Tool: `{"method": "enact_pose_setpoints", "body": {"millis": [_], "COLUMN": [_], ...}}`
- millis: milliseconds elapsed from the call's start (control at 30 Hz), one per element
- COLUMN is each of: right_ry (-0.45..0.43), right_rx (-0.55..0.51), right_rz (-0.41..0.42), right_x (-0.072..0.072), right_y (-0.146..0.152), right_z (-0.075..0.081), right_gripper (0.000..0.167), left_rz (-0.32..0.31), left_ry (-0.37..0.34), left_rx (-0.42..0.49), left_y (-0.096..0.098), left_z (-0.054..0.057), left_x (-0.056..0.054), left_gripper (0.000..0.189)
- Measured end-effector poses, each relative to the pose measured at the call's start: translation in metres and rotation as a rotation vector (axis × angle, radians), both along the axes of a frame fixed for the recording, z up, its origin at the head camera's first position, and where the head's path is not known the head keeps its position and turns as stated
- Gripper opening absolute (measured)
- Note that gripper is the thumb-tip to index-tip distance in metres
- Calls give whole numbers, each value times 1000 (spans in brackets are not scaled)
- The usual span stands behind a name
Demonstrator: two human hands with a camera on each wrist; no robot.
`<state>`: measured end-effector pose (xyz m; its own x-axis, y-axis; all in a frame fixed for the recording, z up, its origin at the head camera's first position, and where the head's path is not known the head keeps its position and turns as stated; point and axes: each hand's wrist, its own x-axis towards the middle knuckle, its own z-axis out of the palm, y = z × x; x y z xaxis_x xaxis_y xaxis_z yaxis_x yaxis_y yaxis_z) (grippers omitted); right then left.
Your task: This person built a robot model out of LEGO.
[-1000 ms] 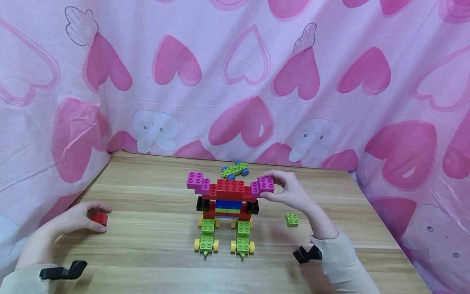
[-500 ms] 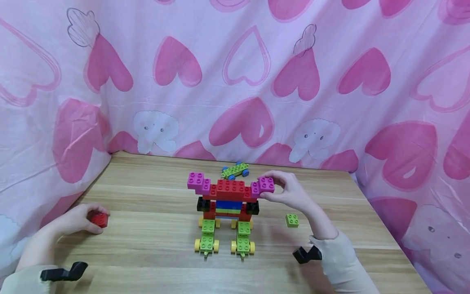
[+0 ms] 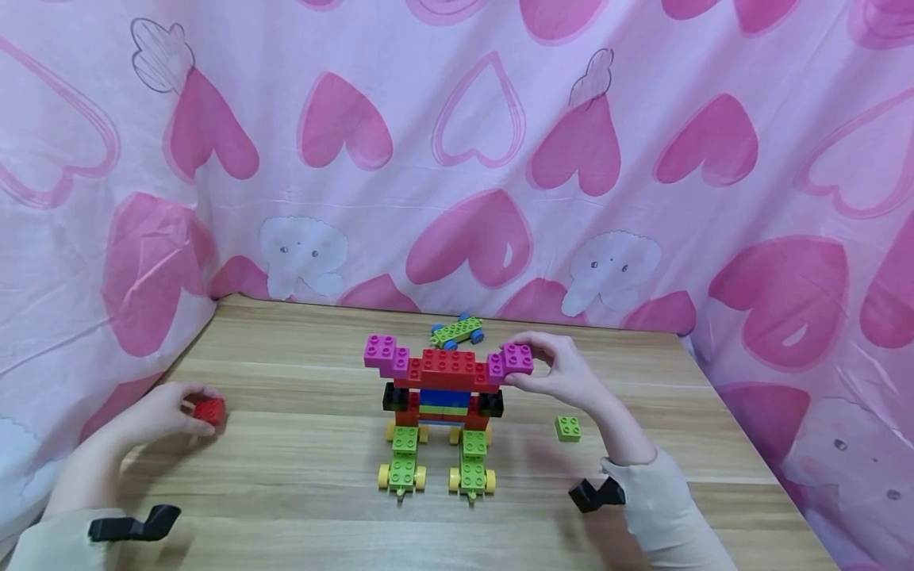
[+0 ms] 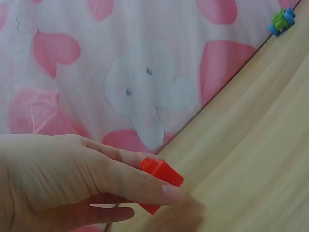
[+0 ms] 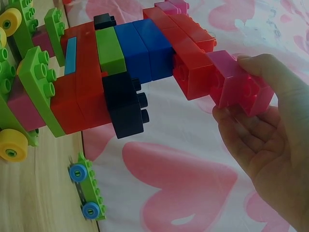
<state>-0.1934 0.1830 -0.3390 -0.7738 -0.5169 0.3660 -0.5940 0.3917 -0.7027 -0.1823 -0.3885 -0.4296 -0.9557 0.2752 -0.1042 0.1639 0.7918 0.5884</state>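
At the left of the table my left hand (image 3: 160, 416) pinches a red brick (image 3: 209, 410) between thumb and fingers. In the left wrist view the thumb lies across that red brick (image 4: 161, 170) and covers part of it. A figure built of bricks stands upright mid-table, with a red top row (image 3: 448, 367), black side bricks and green wheeled feet (image 3: 402, 472). My right hand (image 3: 560, 369) holds the magenta brick (image 3: 517, 358) at the figure's right end. From the right wrist view, thumb and fingers are on either side of that magenta end (image 5: 231, 79).
A loose green brick (image 3: 568, 428) lies right of the figure, below my right forearm. Behind the figure is a green wheeled base (image 3: 457, 330) with blue wheels, near the table's back edge. Pink heart-patterned cloth (image 3: 467, 238) hangs behind and at both sides.
My left hand has moved a little to the right and away from me, with the red brick in its fingers. The right hand and the figure have stayed in place.
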Motion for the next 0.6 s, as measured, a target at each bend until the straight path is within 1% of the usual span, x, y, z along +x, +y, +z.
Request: {"method": "enact_pose_setpoints", "body": {"millis": [33,167,267,400,500,600], "right_ry": [-1,-5,-9,-21,-31,-31], "right_rx": [0,-4,-7,-22,-43,-63], "right_rz": [-1,-3,-5,-11,-12,-13], "right_x": [0,1,1,1,1,1], "right_y": [0,0,0,-1,-2,-2], "right_z": [0,0,0,-2,-3,-6], "right_gripper": [37,37,37,38,38,38], "left_rz": [-7,-39,-55,-57,-63,-72], "left_ry": [37,159,236,359,464,520], "left_rx": [-13,9,11,-16,-36,-48], "left_y": [3,15,27,47,65,85], "left_z": [2,11,22,38,50,63], "left_x": [-1,-6,-11,-18,-19,-16], "left_gripper": [48,45,44,42,43,44]}}
